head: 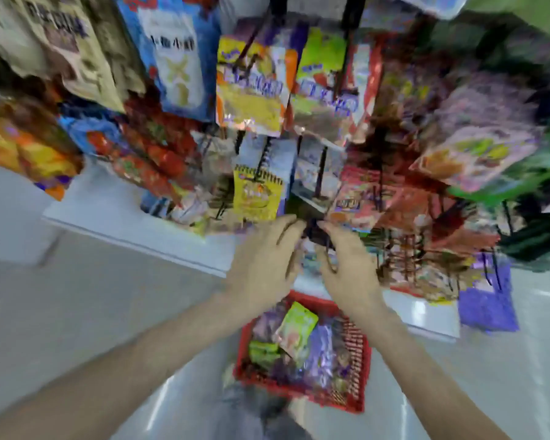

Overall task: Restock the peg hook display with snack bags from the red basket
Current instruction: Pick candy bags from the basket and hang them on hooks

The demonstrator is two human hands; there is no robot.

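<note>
Head cam, L hand point(264, 260), R hand point(346, 268) close at peg hooks point(320, 173), grip unclear, red basket point(299, 392) below wrists

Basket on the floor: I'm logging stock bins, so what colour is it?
Red plastic lattice basket, best seen in the head view.

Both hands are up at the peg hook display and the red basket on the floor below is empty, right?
Not empty: the head view shows the red basket holding several snack bags. The rest stands: the left hand and right hand are both up at the peg hook display, with the basket on the floor below.
</note>
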